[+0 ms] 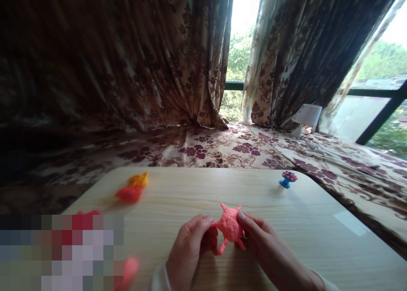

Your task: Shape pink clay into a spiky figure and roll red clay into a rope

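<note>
A pink modelling-clay figure [230, 226] with a round, lumpy body and several stubby points is held between my two hands just above the table. My left hand [190, 244] pinches one of its points at the left side, thumb on top. On the other side, my right hand [265, 244] grips the body's edge with the thumb on top and fingers beneath. The underside of the figure and most of my fingertips are hidden.
The light wooden table [190, 189] bears a blue stand with red dots [288, 178] at the back right. Orange clay [139, 180] and red clay [129, 194] lie back left, with a pink lump [130, 269] nearer. A pixelated patch covers the lower left. A white lamp [307, 115] stands beyond.
</note>
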Demonstrator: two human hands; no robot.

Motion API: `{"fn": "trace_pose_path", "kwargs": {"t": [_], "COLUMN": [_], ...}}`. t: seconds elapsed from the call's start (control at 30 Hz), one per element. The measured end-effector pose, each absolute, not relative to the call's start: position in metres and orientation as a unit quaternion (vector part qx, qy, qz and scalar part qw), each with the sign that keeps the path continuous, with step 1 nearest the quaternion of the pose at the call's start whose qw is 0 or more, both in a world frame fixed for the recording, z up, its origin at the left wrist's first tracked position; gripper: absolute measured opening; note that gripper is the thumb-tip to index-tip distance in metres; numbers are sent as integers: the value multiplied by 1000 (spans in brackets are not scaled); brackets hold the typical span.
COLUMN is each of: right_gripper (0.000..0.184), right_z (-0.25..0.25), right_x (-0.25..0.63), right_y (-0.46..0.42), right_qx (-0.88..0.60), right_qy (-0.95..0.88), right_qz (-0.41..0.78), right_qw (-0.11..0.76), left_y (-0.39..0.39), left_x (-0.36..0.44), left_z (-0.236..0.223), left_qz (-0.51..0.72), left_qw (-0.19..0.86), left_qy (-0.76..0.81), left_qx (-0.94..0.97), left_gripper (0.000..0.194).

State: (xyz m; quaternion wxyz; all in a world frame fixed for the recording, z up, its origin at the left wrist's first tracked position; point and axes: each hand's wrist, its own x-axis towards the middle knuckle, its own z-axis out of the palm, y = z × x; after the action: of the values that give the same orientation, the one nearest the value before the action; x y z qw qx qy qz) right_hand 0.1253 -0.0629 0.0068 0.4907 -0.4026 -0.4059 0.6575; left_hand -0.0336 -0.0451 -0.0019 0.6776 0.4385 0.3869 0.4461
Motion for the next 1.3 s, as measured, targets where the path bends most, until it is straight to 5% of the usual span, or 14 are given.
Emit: {"fn": "trace_pose_path", "kwargs": {"t": [0.37, 1.3], "right_gripper": [31, 29], "right_z": [7, 8], "right_x": [125, 124], "right_y": [-63, -64], "right_qx": [-364, -372], "right_qy": [-342, -329], "right_qz": [692, 696], "right_qw": [521, 519], "left_y": [-54, -52], "left_x": [-40, -39], "left_z": [11, 9], "left_qz": [504, 508], "left_qw": [341, 285], "left_qy": [393, 401], "left_qx": [690, 707], "left_gripper": [11, 13]}}
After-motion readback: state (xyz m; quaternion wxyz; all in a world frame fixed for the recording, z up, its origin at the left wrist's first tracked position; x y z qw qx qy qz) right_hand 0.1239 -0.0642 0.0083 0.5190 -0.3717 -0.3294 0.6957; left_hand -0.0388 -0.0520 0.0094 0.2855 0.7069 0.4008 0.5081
